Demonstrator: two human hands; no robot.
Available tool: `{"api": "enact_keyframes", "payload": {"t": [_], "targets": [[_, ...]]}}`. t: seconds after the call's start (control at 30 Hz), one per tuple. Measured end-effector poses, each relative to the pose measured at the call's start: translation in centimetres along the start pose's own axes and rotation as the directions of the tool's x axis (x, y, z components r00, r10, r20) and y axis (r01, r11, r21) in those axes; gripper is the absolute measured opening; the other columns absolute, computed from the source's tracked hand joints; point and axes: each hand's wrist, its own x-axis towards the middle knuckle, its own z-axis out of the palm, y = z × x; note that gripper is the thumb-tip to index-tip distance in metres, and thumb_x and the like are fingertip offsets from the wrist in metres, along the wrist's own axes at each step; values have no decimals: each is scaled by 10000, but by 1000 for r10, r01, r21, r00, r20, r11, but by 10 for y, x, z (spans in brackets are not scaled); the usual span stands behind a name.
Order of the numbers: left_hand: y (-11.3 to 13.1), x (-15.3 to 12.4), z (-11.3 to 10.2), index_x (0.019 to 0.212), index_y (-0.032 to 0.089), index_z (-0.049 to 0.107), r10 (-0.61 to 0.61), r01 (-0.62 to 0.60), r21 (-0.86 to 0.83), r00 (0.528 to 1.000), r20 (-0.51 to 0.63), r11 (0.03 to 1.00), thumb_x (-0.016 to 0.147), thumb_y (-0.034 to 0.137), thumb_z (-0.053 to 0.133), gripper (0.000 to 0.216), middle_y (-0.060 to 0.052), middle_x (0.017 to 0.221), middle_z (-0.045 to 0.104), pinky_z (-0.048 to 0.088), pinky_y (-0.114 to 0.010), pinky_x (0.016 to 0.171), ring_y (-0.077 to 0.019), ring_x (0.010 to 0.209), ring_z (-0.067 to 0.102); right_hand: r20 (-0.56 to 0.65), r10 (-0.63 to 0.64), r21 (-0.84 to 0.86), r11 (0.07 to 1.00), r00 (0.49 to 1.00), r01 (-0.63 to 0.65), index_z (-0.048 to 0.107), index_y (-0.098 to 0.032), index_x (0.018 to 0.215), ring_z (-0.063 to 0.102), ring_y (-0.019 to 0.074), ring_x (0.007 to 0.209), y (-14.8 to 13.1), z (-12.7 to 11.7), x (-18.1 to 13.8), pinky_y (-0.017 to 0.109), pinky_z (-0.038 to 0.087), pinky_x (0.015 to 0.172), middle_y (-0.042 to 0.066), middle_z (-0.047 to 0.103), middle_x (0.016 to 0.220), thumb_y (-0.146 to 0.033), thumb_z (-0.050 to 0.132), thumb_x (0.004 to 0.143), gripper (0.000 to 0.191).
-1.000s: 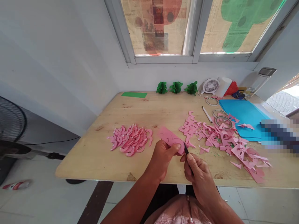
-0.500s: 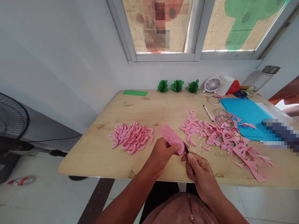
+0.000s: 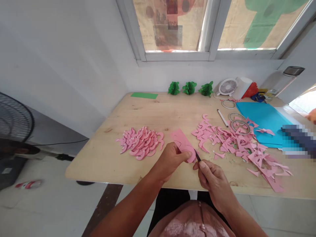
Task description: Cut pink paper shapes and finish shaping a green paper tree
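My left hand (image 3: 172, 158) is closed on a strip of pink paper (image 3: 181, 137), thumb on top, above the table's front half. Drawn curved lines show on the strip, and its near end is rounded. In my right hand (image 3: 212, 174) is a pair of black scissors (image 3: 197, 156), their dark blades at the paper's right edge. The fingers cover the scissors' handles. Left of my hands lies a heap of curved pink paper cutouts (image 3: 142, 141). To the right spreads a pile of pink paper scraps (image 3: 232, 141).
Three green paper ornaments (image 3: 189, 88) and a small white fan (image 3: 227, 87) stand along the wall. A green paper strip (image 3: 144, 95) lies at the back left. Tape rolls (image 3: 240, 127), a white pen (image 3: 222, 118) and blue sheets (image 3: 259, 115) lie on the right.
The view has shifted slightly, so the table's things appear a little further right and higher. Both hands keep their hold on the paper and the scissors, with little visible movement.
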Motion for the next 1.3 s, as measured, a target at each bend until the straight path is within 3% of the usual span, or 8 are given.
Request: {"api": "enact_keyframes", "payload": {"t": [0.63, 1.3], "targets": [[6, -1, -1, 573, 126, 576, 14, -15, 13, 997, 77, 1000, 671, 188, 558, 118, -20, 598, 558, 384, -246, 600, -117, 595, 481, 2, -22, -60, 998, 1000, 22, 560, -157, 778, 189, 64, 446, -5, 4, -1, 227, 133, 416, -79, 283, 491, -510, 486, 856, 368], [4, -1, -1, 584, 120, 604, 1, -2, 4, 998, 59, 1000, 665, 210, 595, 121, -27, 598, 572, 397, -243, 591, -121, 592, 495, -37, -26, -97, 995, 999, 22, 568, -165, 760, 195, 72, 449, -7, 7, -4, 223, 152, 412, -74, 278, 492, -544, 493, 832, 393]]}}
